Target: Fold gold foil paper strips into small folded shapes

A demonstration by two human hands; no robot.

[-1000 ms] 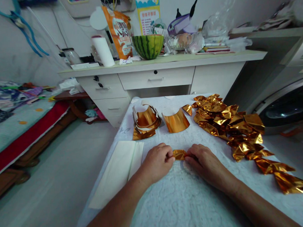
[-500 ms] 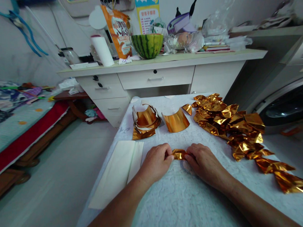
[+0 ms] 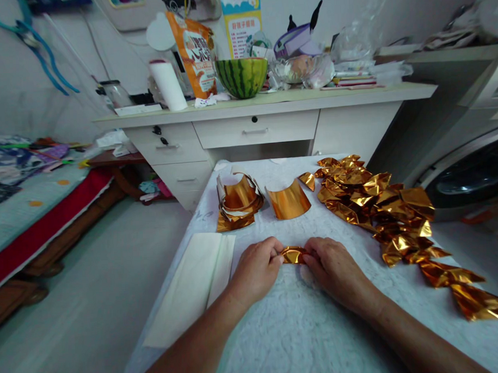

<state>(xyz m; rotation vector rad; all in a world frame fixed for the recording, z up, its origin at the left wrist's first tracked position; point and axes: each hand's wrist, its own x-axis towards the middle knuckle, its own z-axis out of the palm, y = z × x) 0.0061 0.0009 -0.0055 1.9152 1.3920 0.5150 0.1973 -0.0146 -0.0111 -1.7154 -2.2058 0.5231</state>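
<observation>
Between my hands is a small folded piece of gold foil paper, low over the cloth-covered table. My left hand pinches its left end, and my right hand pinches its right end. Both hands are closed, with the thumbs toward me. Beyond them lies a single curved gold sheet. Left of that sits a curled stack of gold foil sheets with pale edges. A heap of folded gold foil pieces spreads along the right side.
Pale folded paper lies left of my left arm. Behind the table stands a white desk bearing a watermelon half, an orange snack bag and a white paper roll. A washing machine is at right, a bed at left.
The foil piece between my hands shows a smoother, more curved fold than before. Both hands keep their pinch and have barely moved. The whole view has shifted very slightly.
</observation>
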